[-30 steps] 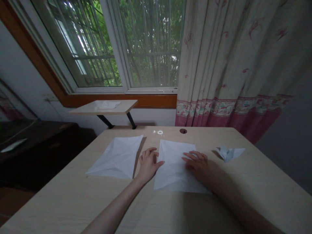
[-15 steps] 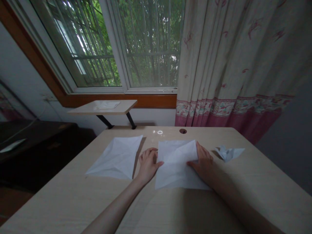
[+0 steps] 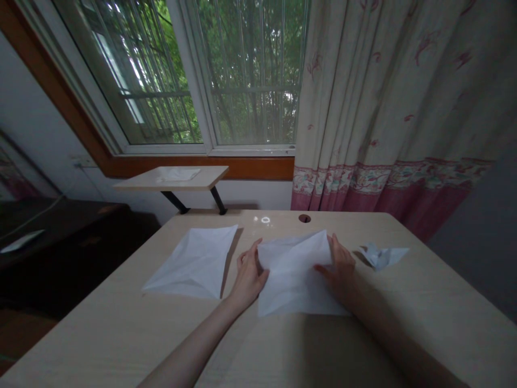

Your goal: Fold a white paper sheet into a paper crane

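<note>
A creased white paper sheet [image 3: 297, 280] is in front of me, its far edge folded over towards me and lifted a little. My left hand [image 3: 249, 274] grips its left edge, thumb on top and fingers behind. On the right side, my right hand [image 3: 340, 267] holds the same sheet, with the thumb on its face and the fingers behind its right edge. A second creased white sheet [image 3: 194, 261] lies to the left of my left hand. To the right of my right hand sits a small folded paper figure [image 3: 382, 256].
The light wooden desk [image 3: 161, 334] carries a raised shelf [image 3: 149, 180] at its far left, with a white paper piece [image 3: 180, 174] on top. A round hole [image 3: 304, 219] is near the back edge. Behind are a window and a curtain [image 3: 335, 108].
My left hand has moved up to the far left corner of the sheet and taken hold of it. The sheet's far left edge now lifts and bends towards me.
</note>
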`<action>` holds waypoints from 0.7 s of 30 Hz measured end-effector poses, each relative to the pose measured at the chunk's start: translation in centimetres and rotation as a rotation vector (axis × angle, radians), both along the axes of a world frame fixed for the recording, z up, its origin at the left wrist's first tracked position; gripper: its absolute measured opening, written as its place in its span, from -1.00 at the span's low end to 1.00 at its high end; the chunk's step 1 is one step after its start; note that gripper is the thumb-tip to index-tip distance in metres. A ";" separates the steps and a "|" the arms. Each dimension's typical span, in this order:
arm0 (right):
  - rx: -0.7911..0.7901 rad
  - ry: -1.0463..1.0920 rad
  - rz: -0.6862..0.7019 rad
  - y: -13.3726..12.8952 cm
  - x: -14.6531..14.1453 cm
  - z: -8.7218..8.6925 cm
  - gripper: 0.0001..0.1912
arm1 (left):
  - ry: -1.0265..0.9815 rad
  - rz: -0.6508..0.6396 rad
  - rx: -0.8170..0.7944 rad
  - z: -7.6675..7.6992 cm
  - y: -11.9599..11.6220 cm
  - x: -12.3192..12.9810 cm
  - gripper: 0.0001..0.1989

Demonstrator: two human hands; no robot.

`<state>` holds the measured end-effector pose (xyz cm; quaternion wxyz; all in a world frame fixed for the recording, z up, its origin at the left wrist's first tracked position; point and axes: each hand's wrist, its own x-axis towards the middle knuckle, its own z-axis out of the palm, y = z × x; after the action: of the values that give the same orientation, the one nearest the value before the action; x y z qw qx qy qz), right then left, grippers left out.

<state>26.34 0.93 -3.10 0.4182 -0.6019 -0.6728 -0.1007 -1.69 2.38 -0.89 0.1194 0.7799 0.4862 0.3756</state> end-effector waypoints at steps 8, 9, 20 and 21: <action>0.015 0.142 0.090 -1.2 0.2 1.0 -0.23 | -0.124 0.000 0.072 0.5 -0.6 -0.1 -0.32; 0.013 0.153 0.097 -1.3 0.2 1.2 -0.24 | -0.147 -0.010 0.087 0.7 -0.7 -0.1 -0.34; 0.090 0.249 0.142 -2.4 -0.3 2.2 -0.39 | -0.554 -0.232 0.046 1.8 -1.8 0.3 -0.56; 0.097 0.248 0.144 -2.4 -0.2 2.1 -0.41 | -0.570 -0.247 0.036 1.8 -1.8 0.3 -0.55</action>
<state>26.12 -1.48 -0.95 0.5329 -0.5390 -0.6517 -0.0279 -1.38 0.57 0.90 0.2820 0.6984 0.3278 0.5703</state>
